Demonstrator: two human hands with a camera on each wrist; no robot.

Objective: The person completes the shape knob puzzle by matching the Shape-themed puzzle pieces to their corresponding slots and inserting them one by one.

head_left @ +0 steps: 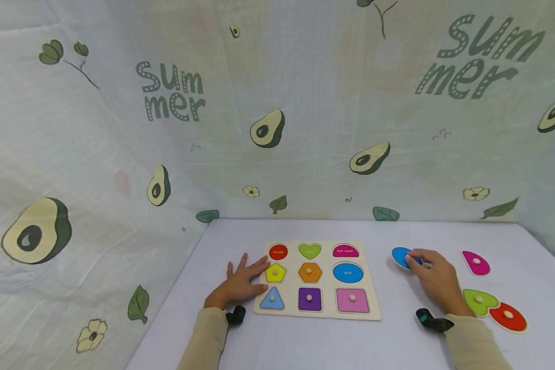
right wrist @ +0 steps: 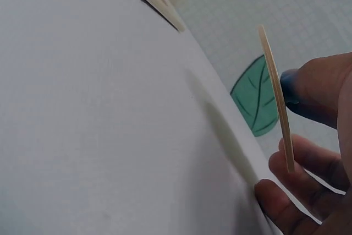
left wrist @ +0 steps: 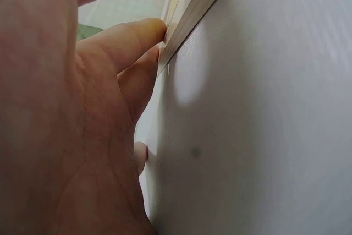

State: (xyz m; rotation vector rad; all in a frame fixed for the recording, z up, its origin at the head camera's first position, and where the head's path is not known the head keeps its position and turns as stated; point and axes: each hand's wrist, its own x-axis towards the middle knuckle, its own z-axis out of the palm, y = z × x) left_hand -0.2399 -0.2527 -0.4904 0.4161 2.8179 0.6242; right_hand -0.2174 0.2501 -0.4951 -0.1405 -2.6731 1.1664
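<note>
Avocado-print cloth backs the pale surface (head_left: 398, 339) where the right hand (head_left: 437, 280) pinches the blue oval piece (head_left: 400, 255) up on edge, the left hand (head_left: 240, 282) lying flat against the puzzle board (head_left: 374, 308), so lifting seems underway, its oval recess (head_left: 348, 272) leftward.

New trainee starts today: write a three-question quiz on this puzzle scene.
1. True or false: the right hand holds the blue piece.
2. Which slot on the puzzle board is empty? A) square B) heart C) triangle
3. What does the left hand rest against?

Key: 1 true, lifted off the table in the right wrist view; 2 B; 3 the board's left edge.
</note>
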